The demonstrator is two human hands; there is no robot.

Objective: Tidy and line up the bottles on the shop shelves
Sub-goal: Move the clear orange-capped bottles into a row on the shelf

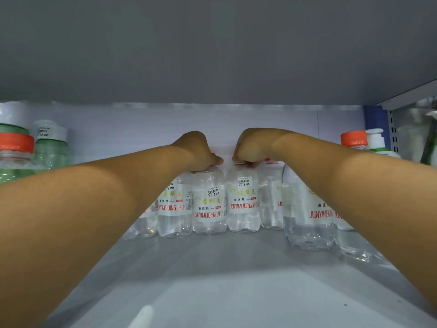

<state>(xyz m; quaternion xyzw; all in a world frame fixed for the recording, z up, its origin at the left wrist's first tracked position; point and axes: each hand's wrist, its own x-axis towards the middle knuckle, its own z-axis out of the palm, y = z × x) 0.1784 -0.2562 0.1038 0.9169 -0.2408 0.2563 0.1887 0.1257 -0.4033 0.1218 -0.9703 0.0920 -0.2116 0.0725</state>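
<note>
Grip left: left hand (199,150) is closing down over the cap of the centre-left bottle (209,202), fingers wrapping the top, cap mostly hidden.
Grip right: right hand (253,146) is clamping the cap of the centre-right bottle (243,200) the same way; only a sliver of orange is showing under the fingers.
Held bottles: both are standing upright on the shelf (212,268), touching side by side, labels facing out, near the back wall (142,129).
Row left: two more clear bottles (173,209) are sitting just beside the left-held one, slightly forward; the far one is partly hidden behind the forearm.
Row right: another small bottle (270,197) is standing just behind and beside the right-held one; a larger clear bottle (307,209) is sitting further forward, out of line, with more behind the right forearm.
Surroundings: green bottles (50,150) and an orange-capped jar (16,152) are showing far left; an orange-capped bottle (354,138) and white pump bottle (376,140) far right.
Progress: looks like mid-task. The centre pair is looking squared up; the fronts either side are still uneven.
Left to do: probably aligning the large right bottle and the left pair into one front line; the front of the shelf is bare.
</note>
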